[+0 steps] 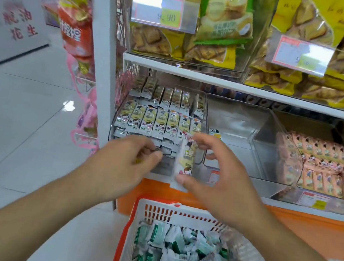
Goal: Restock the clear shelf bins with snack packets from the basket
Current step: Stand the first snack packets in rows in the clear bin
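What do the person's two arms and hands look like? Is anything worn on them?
Both forearms are bare as far as the frame shows. The left hand and the right hand carry no glove, ring, watch or bracelet that I can see. No sleeve edge is in view.

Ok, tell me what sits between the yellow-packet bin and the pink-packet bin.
In the head view, a clear bin, nearly bare, with one packet at its left wall.

Glossy foil-like snack packets (159, 121) fill a clear, shiny plastic bin (205, 121). A slotted white plastic basket (178, 214) with an orange rim holds crinkled, shiny wrapped packets (175, 252). The shelf (227, 81) looks like smooth white painted metal. The floor (29, 102) is glossy pale tile.
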`<state>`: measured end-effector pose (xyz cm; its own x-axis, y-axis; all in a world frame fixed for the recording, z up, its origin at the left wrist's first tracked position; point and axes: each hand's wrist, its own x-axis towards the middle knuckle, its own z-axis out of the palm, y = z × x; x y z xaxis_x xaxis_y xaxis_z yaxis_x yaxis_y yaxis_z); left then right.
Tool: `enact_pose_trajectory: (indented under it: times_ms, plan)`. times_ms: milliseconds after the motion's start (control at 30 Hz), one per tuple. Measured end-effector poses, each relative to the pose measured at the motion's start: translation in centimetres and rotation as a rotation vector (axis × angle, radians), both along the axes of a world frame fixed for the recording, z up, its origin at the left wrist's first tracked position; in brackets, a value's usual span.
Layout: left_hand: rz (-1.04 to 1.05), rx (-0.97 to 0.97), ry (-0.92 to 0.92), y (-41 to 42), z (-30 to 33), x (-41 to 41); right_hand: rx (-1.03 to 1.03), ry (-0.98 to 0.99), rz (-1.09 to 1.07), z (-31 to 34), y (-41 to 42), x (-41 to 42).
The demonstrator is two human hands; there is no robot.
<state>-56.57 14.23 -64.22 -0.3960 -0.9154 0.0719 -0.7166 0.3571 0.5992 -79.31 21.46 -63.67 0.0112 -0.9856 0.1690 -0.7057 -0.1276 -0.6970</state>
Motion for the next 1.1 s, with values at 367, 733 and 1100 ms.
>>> enact_pose_trajectory:
  times_ms: [367, 733, 1100]
  plan:
    - [-0.193, 0.009, -0.613, -3.1, -1.8, 4.8, 0.183, 0.303, -0.145, 3.3, -20.8, 2.7]
    - [-0.190, 0.018, -0.625, -3.3, -1.4, 4.0, 0.140, 0.324, -0.056, 1.7, -26.4, 3.7]
    - [-0.204, -0.028, -0.496, -1.1, 1.1, 2.6, -0.209, 0.163, 0.040, 1.4, -18.4, 2.1]
